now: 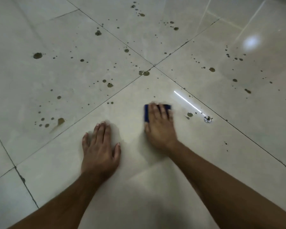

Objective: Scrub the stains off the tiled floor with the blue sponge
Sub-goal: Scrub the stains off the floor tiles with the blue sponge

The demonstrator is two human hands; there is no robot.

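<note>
My right hand (159,128) presses flat on the blue sponge (146,113), which lies on a pale glossy tile; the hand is motion-blurred and covers most of the sponge. My left hand (100,146) rests palm down on the same tile (139,187) with fingers spread and holds nothing. Just right of the sponge sit a brown stain (190,114) and a glistening wet spot (208,119). Several brown stains dot the tiles beyond, among them a large smear (60,121) at the left and a blot (37,55) farther off.
Dark grout lines cross the floor and meet at a junction (153,66) ahead of my hands. More spatter marks the far tiles (172,25) and the right tile (211,69). Ceiling lights reflect on the shiny floor at the upper right (252,42).
</note>
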